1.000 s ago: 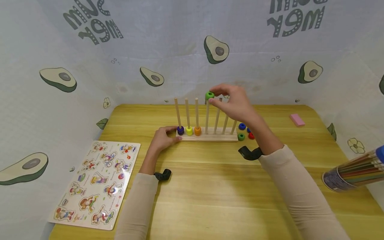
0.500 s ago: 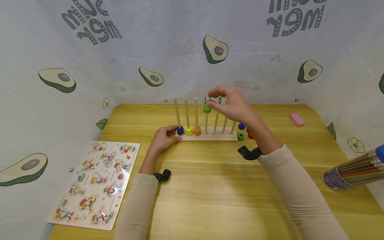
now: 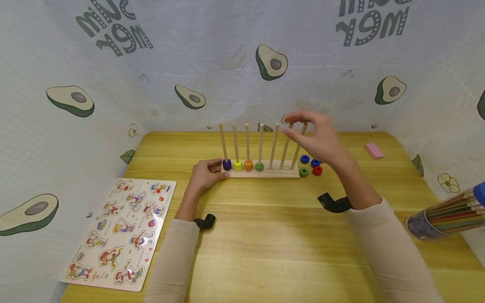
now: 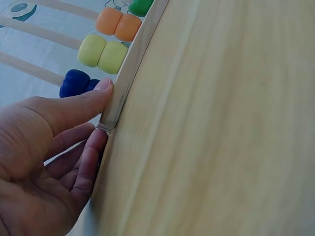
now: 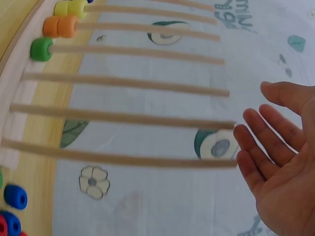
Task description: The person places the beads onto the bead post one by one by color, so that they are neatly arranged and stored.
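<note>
A wooden peg rack with a long flat base and several upright rods stands on the table. Its leftmost rods carry pairs of dark blue beads, yellow beads and orange beads. On the rod beside them sits a single green bead, down at the base; the rods further right are bare. My left hand grips the base's left end, thumb on its front and fingers round the end. My right hand holds nothing, its fingers spread apart near the tops of the right-hand rods.
Right of the base lie a loose green bead, a red bead and two blue ones. A pink block lies further right, near a tub of coloured sticks. A picture puzzle board lies at left.
The green bead left my right hand and slid down its rod to the base. My right hand then moved right and its fingers spread. My left hand kept its place.
</note>
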